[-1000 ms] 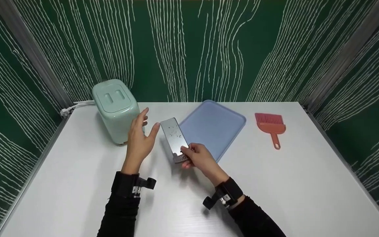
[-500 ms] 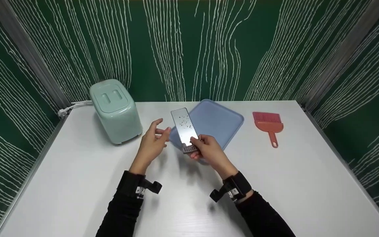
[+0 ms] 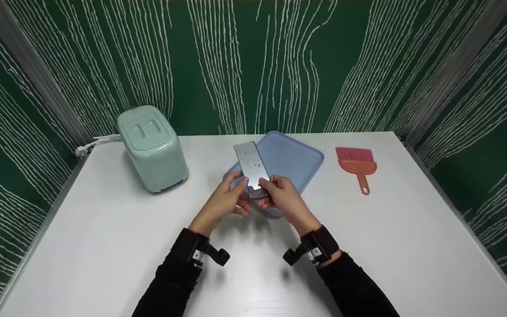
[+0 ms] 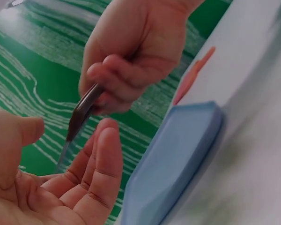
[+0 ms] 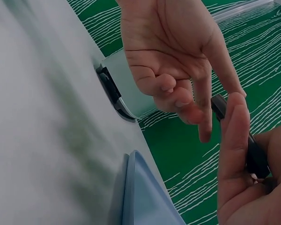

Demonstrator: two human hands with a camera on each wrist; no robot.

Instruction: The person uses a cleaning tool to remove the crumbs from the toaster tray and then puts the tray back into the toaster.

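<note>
A flat silver crumb tray, sprinkled with dark specks, is held above the table. My right hand grips its grey slotted near end, thumb on top and fingers below. My left hand is at the opposite side of that end, its thumb close to the left edge. In the left wrist view the left fingers are loosely bent with a gap to the thumb; whether they touch the crumb tray cannot be told. The right wrist view shows the dark end of the crumb tray partly hidden behind the right fingers.
A mint-green toaster with a white cord stands at the back left. Under and beyond the hands lies a blue tray, set diagonally on the white table. A red brush lies to the right.
The right hand has carried the crumb tray right and away, over the blue tray. The left hand has moved from beside the toaster to the crumb tray's near end.
</note>
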